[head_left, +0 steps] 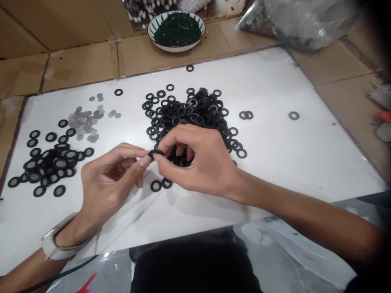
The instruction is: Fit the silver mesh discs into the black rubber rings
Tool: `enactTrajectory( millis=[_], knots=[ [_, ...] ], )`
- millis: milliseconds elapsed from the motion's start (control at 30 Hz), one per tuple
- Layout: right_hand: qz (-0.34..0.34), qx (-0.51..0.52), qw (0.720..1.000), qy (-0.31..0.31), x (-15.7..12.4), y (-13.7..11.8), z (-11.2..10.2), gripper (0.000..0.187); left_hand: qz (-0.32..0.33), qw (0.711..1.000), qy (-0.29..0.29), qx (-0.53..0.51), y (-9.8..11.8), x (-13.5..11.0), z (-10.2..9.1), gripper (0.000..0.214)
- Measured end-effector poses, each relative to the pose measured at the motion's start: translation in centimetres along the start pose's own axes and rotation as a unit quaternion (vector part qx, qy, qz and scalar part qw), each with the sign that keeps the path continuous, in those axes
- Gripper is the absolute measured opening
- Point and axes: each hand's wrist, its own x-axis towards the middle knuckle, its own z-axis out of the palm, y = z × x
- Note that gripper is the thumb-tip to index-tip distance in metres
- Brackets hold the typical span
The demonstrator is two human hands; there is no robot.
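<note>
Between both hands, one black rubber washer (157, 153) is pinched above the white board. My left hand (111, 177) grips its left edge with thumb and forefinger. My right hand (198, 160) pinches the opposite edge, its other fingers curled over the pile of black washers (203, 108). Whether a disc sits inside the held washer cannot be made out. Left of the hands lies a heap of washers with grey centres (61, 163), and above it a scatter of small grey discs (85, 121). Two washers (156, 186) rest just below the fingers.
The white board (275, 171) lies on brown cardboard (82, 57). A striped bowl (152, 27) of dark green bits stands at the back. At the back right is a clear plastic bag (293, 24). Stray washers (293, 116) lie to the right.
</note>
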Motion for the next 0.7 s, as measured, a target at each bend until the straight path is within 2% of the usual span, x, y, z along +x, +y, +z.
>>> enactTrajectory(
  millis=[200, 400, 600, 700],
  knots=[
    [0.012, -0.006, 1.0, -0.005, 0.0, -0.1, 0.0, 0.008, 0.002, 1.0, 0.008, 0.008, 0.1, 0.0, 0.0, 0.007],
    [-0.046, 0.031, 0.998, -0.024, 0.4, 0.7, -0.4, 0.011, -0.011, 1.0, 0.007, 0.0, 0.4, 0.3, 0.0, 0.005],
    [-0.045, 0.038, 0.994, -0.096, 1.3, 2.1, -0.4, 0.012, -0.054, 0.997, 0.036, 0.041, 0.8, 0.2, -0.2, 0.019],
    [-0.071, 0.039, 0.993, -0.091, 1.6, 3.1, 0.0, 0.012, -0.079, 0.996, 0.038, 0.003, 0.2, 0.2, -0.3, 0.024]
  ],
)
